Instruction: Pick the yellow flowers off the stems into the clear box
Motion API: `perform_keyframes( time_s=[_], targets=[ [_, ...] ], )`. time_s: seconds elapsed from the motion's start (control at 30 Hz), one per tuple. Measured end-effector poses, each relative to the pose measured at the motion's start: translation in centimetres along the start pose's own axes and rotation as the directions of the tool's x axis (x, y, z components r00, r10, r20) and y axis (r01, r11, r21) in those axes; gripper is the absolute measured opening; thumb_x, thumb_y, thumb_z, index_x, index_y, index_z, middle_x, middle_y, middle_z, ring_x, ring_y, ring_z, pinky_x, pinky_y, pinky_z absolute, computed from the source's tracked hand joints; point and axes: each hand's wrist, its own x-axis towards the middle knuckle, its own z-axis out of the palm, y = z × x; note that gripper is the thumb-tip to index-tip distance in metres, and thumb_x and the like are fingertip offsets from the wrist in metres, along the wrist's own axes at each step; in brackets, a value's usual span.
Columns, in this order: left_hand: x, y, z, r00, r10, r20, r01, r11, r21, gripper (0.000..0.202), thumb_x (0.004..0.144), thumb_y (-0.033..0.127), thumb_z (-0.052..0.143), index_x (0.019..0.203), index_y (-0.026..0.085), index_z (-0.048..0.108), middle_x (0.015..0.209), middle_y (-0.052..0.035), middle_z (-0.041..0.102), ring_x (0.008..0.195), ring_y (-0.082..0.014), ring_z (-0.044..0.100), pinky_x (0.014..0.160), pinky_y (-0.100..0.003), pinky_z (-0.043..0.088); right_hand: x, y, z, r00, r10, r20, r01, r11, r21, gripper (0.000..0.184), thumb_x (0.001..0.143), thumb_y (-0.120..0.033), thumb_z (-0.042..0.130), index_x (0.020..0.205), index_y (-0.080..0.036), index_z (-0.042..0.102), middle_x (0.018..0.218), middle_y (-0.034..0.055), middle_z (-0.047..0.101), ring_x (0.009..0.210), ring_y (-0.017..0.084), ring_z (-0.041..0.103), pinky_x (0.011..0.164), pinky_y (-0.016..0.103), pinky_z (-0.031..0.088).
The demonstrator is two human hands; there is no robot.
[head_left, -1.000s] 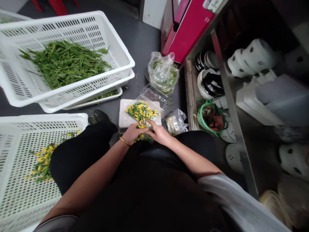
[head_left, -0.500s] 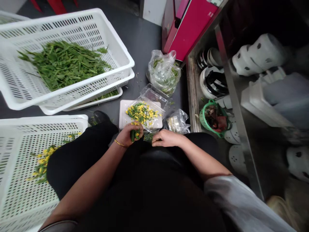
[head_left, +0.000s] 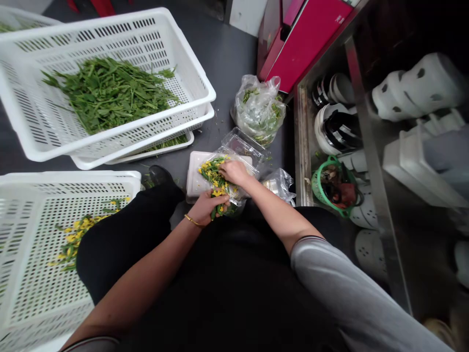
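My left hand (head_left: 210, 206) is closed round a small bunch of green stems with yellow flowers (head_left: 220, 205), held just above my lap. My right hand (head_left: 234, 171) reaches forward and rests on the pile of yellow flowers (head_left: 209, 171) in a clear plastic clamshell box (head_left: 244, 146), fingers curled over the pile. The box sits on a white foam tray (head_left: 196, 178) on the dark floor. A gold bangle is on my left wrist.
A stack of white slotted crates (head_left: 183, 63) with green leaves stands at the upper left. Another white crate (head_left: 32, 244) with a few yellow flowers lies at the left. Plastic bags (head_left: 258, 107), a green basket (head_left: 337, 183) and a metal shelf with dishes are at the right.
My right hand has moved from my lap forward onto the flower pile in the clear box. My left hand keeps its bunch and has shifted slightly right.
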Motion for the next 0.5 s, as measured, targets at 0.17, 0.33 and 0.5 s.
perform_keyframes(
  time_s=[0.17,0.33,0.5],
  targets=[
    [0.9,-0.8,0.3,0.98,-0.015,-0.201,0.01,1.0,-0.029,0.039,0.052,0.032,0.081,0.078,0.01,0.062,0.055,0.0008,0.056,0.041,-0.0065,0.048,0.032,-0.016,0.027,-6.6,1.3,-1.2,0.988,0.034,-0.152,-0.002,0.978,0.207,0.023,0.089,-0.029,0.049,0.091,-0.016,0.067,0.091,0.0073,0.066,0.083,0.017,0.059,0.074,0.026,0.041],
    [1.1,-1.2,0.1,0.982,0.046,-0.181,-0.045,0.999,0.009,0.04,0.05,0.036,0.081,0.074,0.011,0.061,0.051,0.0028,0.054,0.039,-0.0062,0.045,0.033,-0.017,0.028,-12.4,-1.3,-1.3,0.986,-0.117,-0.12,0.141,0.967,0.211,0.024,0.091,-0.026,0.046,0.086,-0.013,0.066,0.083,0.0077,0.065,0.074,0.013,0.058,0.067,0.023,0.039],
    [-0.2,-0.7,-0.4,0.974,-0.148,0.169,0.077,0.927,0.367,0.032,0.054,0.036,0.079,0.066,0.012,0.061,0.046,0.0014,0.053,0.036,-0.0061,0.041,0.032,-0.017,0.026,-15.7,-2.5,-3.0,0.906,-0.41,0.109,0.397,0.91,0.119,0.028,0.092,-0.026,0.042,0.082,-0.014,0.065,0.081,0.0072,0.065,0.066,0.012,0.057,0.059,0.023,0.034]
  ],
)
